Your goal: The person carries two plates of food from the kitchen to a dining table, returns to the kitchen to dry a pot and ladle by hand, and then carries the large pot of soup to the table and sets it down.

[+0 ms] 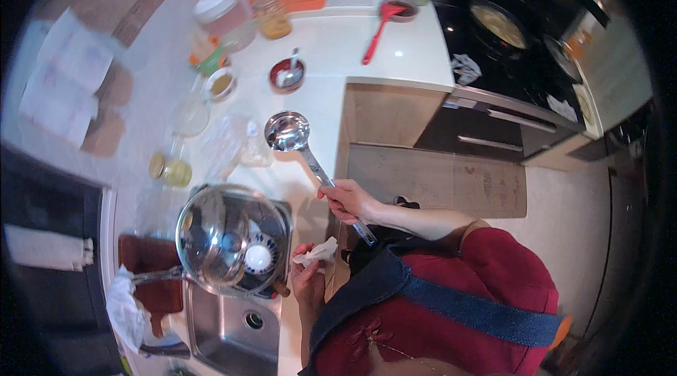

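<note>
My right hand grips the handle of a steel ladle. The ladle's shiny bowl hangs over the edge of the white counter, and the handle's end points back toward my apron. Below it, my left hand pinches a crumpled white paper towel between thumb and fingers, apart from the ladle. A large clear glass lid or bowl sits beside my left hand over the sink area, with a dark-patterned white dish showing near its rim.
The steel sink lies at the lower left. A small red bowl with a spoon, a plastic bag and jars stand along the counter. A red spatula rests on a bowl near the stove, where a pan holds food.
</note>
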`<action>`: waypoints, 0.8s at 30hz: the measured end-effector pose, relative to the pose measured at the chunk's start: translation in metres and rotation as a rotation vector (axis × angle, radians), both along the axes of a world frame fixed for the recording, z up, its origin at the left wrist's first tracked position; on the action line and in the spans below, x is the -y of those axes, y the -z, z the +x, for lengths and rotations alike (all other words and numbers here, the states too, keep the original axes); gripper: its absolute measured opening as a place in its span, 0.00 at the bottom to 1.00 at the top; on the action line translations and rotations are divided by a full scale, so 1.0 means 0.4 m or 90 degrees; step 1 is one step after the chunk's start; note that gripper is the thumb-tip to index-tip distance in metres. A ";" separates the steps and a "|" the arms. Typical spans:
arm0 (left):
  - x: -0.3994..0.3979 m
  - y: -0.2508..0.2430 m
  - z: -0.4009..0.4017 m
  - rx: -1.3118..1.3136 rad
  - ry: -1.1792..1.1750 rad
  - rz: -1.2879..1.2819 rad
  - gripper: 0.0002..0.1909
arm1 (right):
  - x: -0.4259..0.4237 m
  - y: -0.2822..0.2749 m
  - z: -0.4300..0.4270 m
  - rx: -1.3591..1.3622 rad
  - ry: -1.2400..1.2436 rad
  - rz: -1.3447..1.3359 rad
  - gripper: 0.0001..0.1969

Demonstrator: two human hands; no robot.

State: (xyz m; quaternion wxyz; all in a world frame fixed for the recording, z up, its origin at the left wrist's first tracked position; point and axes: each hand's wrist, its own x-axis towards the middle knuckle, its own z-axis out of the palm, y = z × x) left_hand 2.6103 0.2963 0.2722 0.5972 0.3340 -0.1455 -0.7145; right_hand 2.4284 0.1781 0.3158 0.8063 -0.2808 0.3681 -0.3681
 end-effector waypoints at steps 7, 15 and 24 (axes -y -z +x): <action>0.083 -0.009 -0.260 0.068 0.079 0.146 0.16 | -0.034 -0.007 -0.351 0.059 0.128 -0.026 0.11; 0.198 0.069 -0.756 -0.239 0.253 0.066 0.13 | -0.070 -0.030 -0.851 0.062 0.191 -0.030 0.12; 0.281 0.062 -1.114 -0.165 0.351 0.168 0.19 | -0.091 -0.084 -1.212 -0.008 0.292 -0.078 0.12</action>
